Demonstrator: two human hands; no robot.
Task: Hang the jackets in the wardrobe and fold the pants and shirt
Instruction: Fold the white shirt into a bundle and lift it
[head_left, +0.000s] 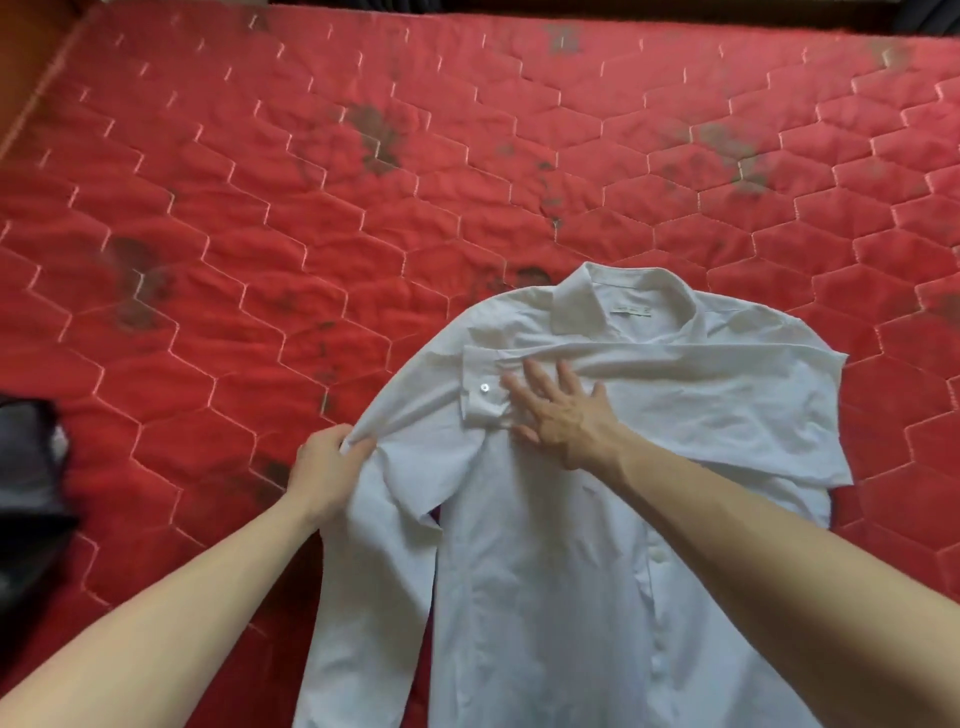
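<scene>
Shirt (545, 519) on mattress (260, 208); left hand (324, 462) grip clamped on sleeve fold, right hand (561, 410) flat, fingers apart.

brightness: even, fairly bright daylight-like light over the red mattress (467, 156), no harsh hotspots.
source: cannot tell; the far edge at the top falls dark.
shadows: soft and faint, under the forearms and along folds of the white shirt (545, 545).
glare: none; the shirt reads slightly bluish, not blown out.
blur: overall softness, quilting seams and dark stains smeared toward the top.
distortion: wide-angle bending, mattress edge curves at the left corner.
out of focus: dark garment (26, 467) at left edge.
</scene>
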